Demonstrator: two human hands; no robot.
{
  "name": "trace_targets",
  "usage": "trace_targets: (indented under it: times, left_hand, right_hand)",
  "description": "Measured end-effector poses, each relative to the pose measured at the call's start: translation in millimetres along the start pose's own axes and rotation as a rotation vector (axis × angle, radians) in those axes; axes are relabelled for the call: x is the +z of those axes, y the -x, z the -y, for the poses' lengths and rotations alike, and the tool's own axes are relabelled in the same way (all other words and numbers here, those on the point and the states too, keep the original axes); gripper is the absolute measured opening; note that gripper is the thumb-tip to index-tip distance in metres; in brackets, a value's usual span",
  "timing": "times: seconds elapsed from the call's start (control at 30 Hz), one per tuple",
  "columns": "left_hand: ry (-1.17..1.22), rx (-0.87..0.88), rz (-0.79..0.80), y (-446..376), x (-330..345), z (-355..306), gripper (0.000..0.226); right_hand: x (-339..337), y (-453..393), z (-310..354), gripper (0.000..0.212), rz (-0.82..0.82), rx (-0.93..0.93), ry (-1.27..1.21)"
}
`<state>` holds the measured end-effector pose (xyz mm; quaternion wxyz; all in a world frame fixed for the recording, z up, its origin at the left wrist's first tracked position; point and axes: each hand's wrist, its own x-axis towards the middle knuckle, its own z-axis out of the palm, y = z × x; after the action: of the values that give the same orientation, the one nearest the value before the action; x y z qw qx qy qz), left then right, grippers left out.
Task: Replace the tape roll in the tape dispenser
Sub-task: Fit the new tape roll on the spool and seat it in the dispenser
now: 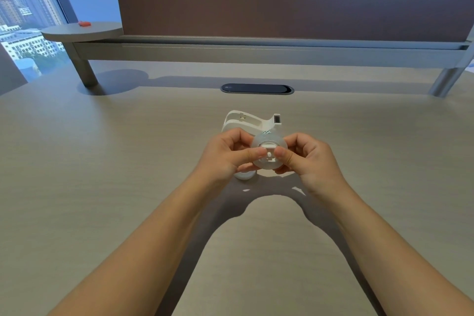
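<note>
Head view: both hands meet above the pale table (102, 161), holding a clear tape roll (268, 152) between them. The left hand (225, 155) pinches its left edge, thumb reaching toward the core; the right hand (309, 159) grips the right edge, thumb pressed on the rim. Just beyond, the white dispenser (250, 123) sits open on the table. Another white roll (245, 175) lies under the left hand.

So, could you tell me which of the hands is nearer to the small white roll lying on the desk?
Left. The left hand sits directly over the small white roll, partly hiding it; the right hand is off to its right, gripping the tape roll.
</note>
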<state>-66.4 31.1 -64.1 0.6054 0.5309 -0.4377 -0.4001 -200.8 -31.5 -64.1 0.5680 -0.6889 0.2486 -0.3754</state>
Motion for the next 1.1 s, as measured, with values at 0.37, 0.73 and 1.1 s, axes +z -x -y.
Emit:
trace_targets:
  times: [0.37,0.73,1.1]
  left_hand:
    - [-0.135,0.150,-0.092,3.6,7.4,-1.0,0.015]
    - [-0.065,0.071,-0.068,1.2,2.3,-7.2,0.025]
    - [-0.473,0.086,-0.173,-49.7,-38.8,-38.0,0.010]
  right_hand:
    - [6.9,1.2,-2.4,0.019,-0.091,-0.088,0.057]
    - [10.7,-4.0,-2.9,0.015,-0.059,0.003,-0.026]
    - [2.7,-45.5,-6.6,0.034,-0.260,-0.001,0.551]
